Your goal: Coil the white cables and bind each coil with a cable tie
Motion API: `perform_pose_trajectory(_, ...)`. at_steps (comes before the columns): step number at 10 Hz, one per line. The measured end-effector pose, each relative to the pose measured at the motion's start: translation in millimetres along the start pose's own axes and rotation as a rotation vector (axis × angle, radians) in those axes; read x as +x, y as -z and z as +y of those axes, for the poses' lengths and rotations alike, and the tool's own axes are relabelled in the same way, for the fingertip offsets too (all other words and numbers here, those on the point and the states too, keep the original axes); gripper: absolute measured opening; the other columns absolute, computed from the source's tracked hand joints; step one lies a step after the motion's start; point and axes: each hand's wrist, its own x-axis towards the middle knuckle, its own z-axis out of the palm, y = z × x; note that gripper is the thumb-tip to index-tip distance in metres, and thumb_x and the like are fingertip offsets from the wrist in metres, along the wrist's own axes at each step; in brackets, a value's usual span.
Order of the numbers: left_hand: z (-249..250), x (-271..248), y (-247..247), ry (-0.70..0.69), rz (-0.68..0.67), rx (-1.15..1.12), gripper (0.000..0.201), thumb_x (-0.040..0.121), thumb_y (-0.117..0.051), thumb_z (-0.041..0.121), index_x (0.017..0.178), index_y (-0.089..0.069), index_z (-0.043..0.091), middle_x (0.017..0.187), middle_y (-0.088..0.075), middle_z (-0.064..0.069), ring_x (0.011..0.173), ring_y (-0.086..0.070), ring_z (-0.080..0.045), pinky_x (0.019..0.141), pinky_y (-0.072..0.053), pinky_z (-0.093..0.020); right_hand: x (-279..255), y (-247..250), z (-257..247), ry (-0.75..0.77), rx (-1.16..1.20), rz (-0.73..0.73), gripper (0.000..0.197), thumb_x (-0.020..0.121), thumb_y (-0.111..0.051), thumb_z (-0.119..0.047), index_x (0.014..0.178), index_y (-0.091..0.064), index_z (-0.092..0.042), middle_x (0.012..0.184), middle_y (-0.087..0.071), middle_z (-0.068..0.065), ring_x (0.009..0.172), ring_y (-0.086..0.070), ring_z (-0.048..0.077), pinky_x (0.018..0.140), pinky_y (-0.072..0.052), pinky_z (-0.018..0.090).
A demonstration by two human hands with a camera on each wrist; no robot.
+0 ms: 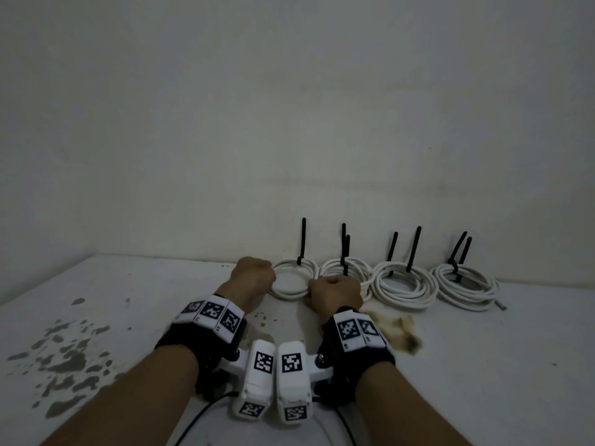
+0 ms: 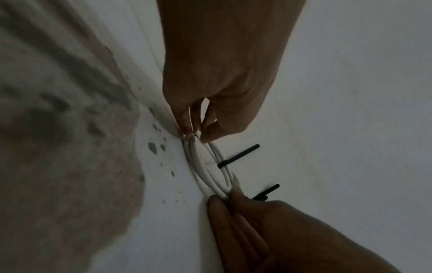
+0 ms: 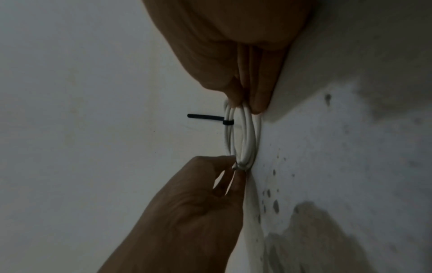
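A white cable coil (image 1: 289, 292) lies flat on the white table (image 1: 483, 365) near the back wall, leftmost in a row of coils. One black cable tie (image 1: 302, 239) binds its far side, with the tail sticking up. My left hand (image 1: 269, 278) pinches the coil's left edge. My right hand (image 1: 313, 293) pinches its right edge. The left wrist view has my left fingertips (image 2: 187, 129) closed on the coil (image 2: 198, 164), with the tie (image 2: 238, 156) beside it. In the right wrist view my right fingers (image 3: 258, 105) hold the coil (image 3: 246, 136) beside the tie (image 3: 205, 117).
Three more white coils (image 1: 405, 286) lie in a row to the right along the wall, each bound with black ties whose tails stand up. A brown stain (image 1: 399, 329) marks the table beside my right wrist. Grey patches (image 1: 64, 355) cover its left part.
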Motion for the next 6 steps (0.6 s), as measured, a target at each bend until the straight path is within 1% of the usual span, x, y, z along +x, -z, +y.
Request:
perform_pose_trajectory(1,-1.7,8.7,-1.9,-0.015,0.018,0.075,0.034,0.078,-0.066,0.002,0.111,-0.068,-0.006,0.125,-0.063,-0.021,0.116,-0.058,-0.031,0.104,-0.046,-0.039,2.7,-2.6,-1.7,0.002,-0.003,0.005,0.02,0.067,-0.072,-0.023,0.067,-0.073,-0.003,0.065,-0.072,0.015,0.067,-0.072,0.034,0.067,-0.063,0.046)
perform_pose_trajectory(2,0.2,8.6,-0.1,0.009,0.02,0.098,0.044,0.081,-0.068,0.001,0.125,-0.063,-0.002,0.13,-0.062,-0.017,0.122,-0.056,-0.032,0.105,-0.046,-0.038,2.9,-2.1,-6.5,0.062,-0.116,-0.033,0.018,0.067,-0.075,-0.018,0.062,-0.072,-0.002,0.06,-0.071,0.016,0.063,-0.072,0.036,0.066,-0.062,0.05)
perform_pose_trajectory(3,-1.1,7.1,2.8,0.015,0.037,0.09,0.048,0.069,-0.071,0.009,0.116,-0.069,-0.001,0.12,-0.067,-0.016,0.115,-0.06,-0.033,0.101,-0.049,-0.039,-2.5,0.4,-12.4,0.118,-0.159,-0.079,0.018,0.075,-0.075,-0.014,0.062,-0.072,-0.002,0.06,-0.071,0.018,0.063,-0.072,0.036,0.067,-0.062,0.05)
perform_pose_trajectory(4,-3.7,7.7,6.8,0.0,0.066,0.062,0.052,0.059,-0.069,0.014,0.108,-0.072,-0.003,0.111,-0.07,-0.018,0.108,-0.063,-0.034,0.097,-0.051,-0.041,-6.5,-0.6,-17.2,0.166,-0.318,-0.151,0.024,0.083,-0.07,-0.019,0.072,-0.073,0.002,0.073,-0.072,0.021,0.073,-0.071,0.035,0.072,-0.061,0.041)
perform_pose_trajectory(5,-3.5,2.5,5.9,-0.004,0.047,0.089,0.05,0.064,-0.07,0.013,0.111,-0.07,-0.004,0.098,-0.071,-0.012,0.108,-0.063,-0.033,0.097,-0.051,-0.039,-8.9,-3.0,-23.8,0.163,-0.483,-0.193,0.024,0.087,-0.064,-0.022,0.075,-0.061,0.0,0.083,-0.065,0.018,0.079,-0.064,0.032,0.059,-0.05,0.028)
perform_pose_trajectory(6,-6.5,5.9,4.5,-0.031,0.037,0.094,0.052,0.051,-0.059,0.019,0.098,-0.075,0.002,0.079,-0.062,0.002,0.098,-0.062,-0.027,0.09,-0.051,-0.032,-12.9,-1.3,-29.8,0.146,-0.586,-0.238,0.036,0.09,-0.059,-0.018,0.067,-0.032,-0.013,0.073,-0.039,0.007,0.07,-0.044,0.023,0.048,-0.025,0.026)
